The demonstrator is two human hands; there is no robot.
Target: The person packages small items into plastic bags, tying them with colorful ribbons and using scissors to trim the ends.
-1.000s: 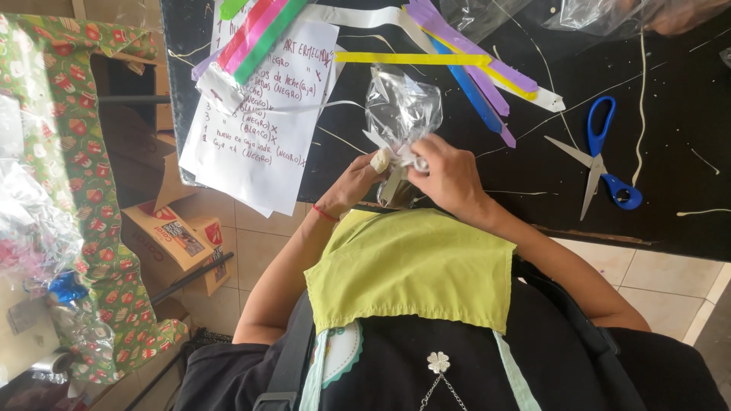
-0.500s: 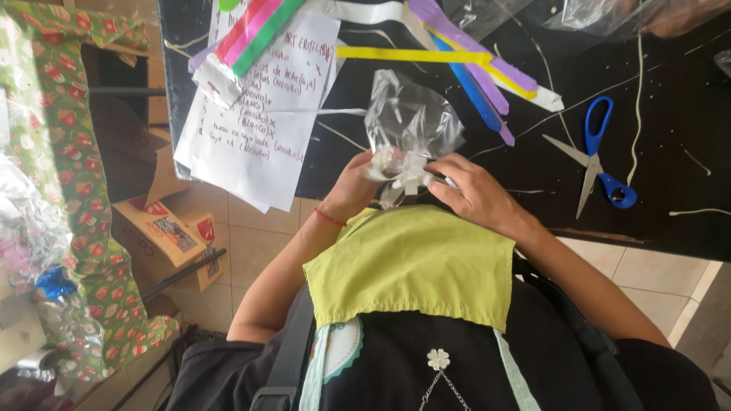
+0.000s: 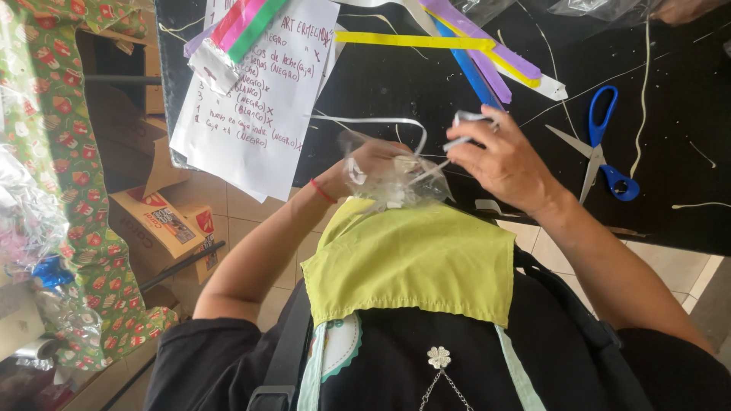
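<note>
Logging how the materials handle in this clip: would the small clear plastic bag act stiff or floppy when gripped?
Probably floppy: the clear plastic bag looks crumpled and bunched under the left hand. Likely light for its size, being thin see-through film. It may be slippery, since it shines, so the right hand pulling the white ribbon could shift it.

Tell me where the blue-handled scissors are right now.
The blue-handled scissors lie open on the black table, just right of the right hand.
</note>
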